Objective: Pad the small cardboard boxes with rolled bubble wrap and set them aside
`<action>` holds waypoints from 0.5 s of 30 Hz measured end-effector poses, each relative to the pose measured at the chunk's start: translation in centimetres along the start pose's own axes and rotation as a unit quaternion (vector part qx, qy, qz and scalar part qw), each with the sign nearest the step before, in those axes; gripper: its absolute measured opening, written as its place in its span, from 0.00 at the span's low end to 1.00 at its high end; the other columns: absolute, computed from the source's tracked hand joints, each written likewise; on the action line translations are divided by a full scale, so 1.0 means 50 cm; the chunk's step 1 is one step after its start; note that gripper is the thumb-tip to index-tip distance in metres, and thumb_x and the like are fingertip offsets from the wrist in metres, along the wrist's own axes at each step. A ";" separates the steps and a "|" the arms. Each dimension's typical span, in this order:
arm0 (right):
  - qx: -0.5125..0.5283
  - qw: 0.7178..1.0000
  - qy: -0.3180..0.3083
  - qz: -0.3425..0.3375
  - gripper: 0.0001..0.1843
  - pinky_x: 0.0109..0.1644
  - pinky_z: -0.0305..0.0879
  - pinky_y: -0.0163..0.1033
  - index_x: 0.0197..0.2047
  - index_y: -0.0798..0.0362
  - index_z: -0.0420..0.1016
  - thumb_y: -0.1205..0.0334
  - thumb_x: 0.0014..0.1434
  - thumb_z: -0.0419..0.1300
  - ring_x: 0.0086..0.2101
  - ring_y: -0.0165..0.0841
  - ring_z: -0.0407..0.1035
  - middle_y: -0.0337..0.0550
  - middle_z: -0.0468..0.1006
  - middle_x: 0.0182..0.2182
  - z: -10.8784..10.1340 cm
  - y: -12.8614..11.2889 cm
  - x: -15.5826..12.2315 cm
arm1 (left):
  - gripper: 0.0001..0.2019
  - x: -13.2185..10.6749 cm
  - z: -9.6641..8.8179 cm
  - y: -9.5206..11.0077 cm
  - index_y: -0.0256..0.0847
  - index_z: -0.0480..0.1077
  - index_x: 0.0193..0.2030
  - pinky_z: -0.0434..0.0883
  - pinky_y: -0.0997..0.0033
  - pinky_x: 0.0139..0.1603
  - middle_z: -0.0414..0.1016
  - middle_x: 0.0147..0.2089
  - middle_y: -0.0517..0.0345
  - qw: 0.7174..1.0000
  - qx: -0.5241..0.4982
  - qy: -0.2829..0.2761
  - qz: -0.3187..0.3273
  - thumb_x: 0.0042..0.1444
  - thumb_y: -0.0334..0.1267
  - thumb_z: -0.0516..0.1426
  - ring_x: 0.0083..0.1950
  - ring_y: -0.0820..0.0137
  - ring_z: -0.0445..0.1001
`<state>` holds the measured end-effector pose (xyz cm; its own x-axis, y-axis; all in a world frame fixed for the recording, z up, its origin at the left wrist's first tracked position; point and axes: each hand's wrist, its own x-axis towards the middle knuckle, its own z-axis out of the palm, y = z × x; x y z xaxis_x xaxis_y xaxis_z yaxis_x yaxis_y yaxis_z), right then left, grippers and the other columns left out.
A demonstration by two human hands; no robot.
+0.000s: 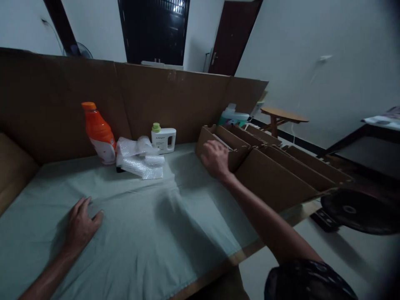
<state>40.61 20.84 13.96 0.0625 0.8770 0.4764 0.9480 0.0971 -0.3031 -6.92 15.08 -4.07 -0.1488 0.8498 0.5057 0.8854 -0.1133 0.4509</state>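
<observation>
Divided cardboard box [271, 177] sits off to right on pale green cloth [131, 246], long walls slanting far-left to near-right. Right hand [216, 157] way nearer, at its far-left compartment, fingers bent, no telling if gripping. Left hand [81, 225] well apart, fingers loosely spread, holding nothing.

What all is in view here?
Cloth: one, pale green, across the foreground
Cardboard panels: count unclear, brown, behind the cloth
Bottle: one, orange, left, before the panels
Bubble wrap: several pieces, see-through, beside the bottle
Jug: one, white, right of the wrap
Cardboard boxes: several, brown, right end of the cloth
Container: at least one, blue-green, behind the boxes
Background tables: two, wooden and black, right
Doors: two, black and dark red, back
Fans: two, black lower right, greyish upper left
Walls: several, pale, background
Sleeve: one, dark patterned, lower right
Left hand: one, bare, over the cloth
Right hand: one, bare, at a box rim
</observation>
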 end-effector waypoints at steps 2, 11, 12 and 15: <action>-0.136 0.990 0.012 0.038 0.29 0.66 0.47 0.58 0.64 0.62 0.67 0.62 0.60 0.59 0.65 0.54 0.52 0.65 0.65 0.65 -0.053 0.039 0.059 | 0.29 -0.002 -0.004 0.006 0.35 0.66 0.57 0.64 0.42 0.68 0.69 0.60 0.36 1.000 0.005 0.004 -0.005 0.51 0.49 0.53 0.66 0.44 0.66; -0.186 0.972 -0.145 -0.023 0.12 0.46 0.60 0.43 0.34 0.54 0.82 0.58 0.62 0.59 0.38 0.43 0.75 0.52 0.84 0.34 -0.122 0.067 0.031 | 0.25 0.002 -0.019 0.020 0.38 0.67 0.53 0.65 0.39 0.66 0.69 0.59 0.39 0.999 0.022 0.034 -0.012 0.49 0.47 0.54 0.64 0.43 0.67; -0.174 0.971 -0.155 -0.050 0.12 0.47 0.60 0.43 0.34 0.53 0.82 0.58 0.62 0.59 0.38 0.41 0.76 0.51 0.84 0.33 -0.131 0.066 0.003 | 0.26 0.001 -0.022 0.024 0.37 0.67 0.54 0.64 0.39 0.66 0.68 0.60 0.38 0.999 0.025 0.037 -0.013 0.49 0.47 0.54 0.64 0.41 0.66; -0.081 0.974 -0.132 -0.166 0.12 0.51 0.61 0.43 0.34 0.51 0.82 0.55 0.63 0.59 0.40 0.39 0.76 0.46 0.84 0.34 -0.174 0.071 -0.090 | 0.30 -0.015 -0.036 0.055 0.33 0.66 0.57 0.62 0.37 0.67 0.65 0.64 0.34 0.999 0.032 0.030 0.002 0.50 0.48 0.55 0.66 0.39 0.64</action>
<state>46.40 13.16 17.92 -0.3179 0.9022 0.2915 0.9404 0.3393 -0.0246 -5.15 13.20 -1.89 -0.1704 0.8163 0.5519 0.9120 -0.0814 0.4020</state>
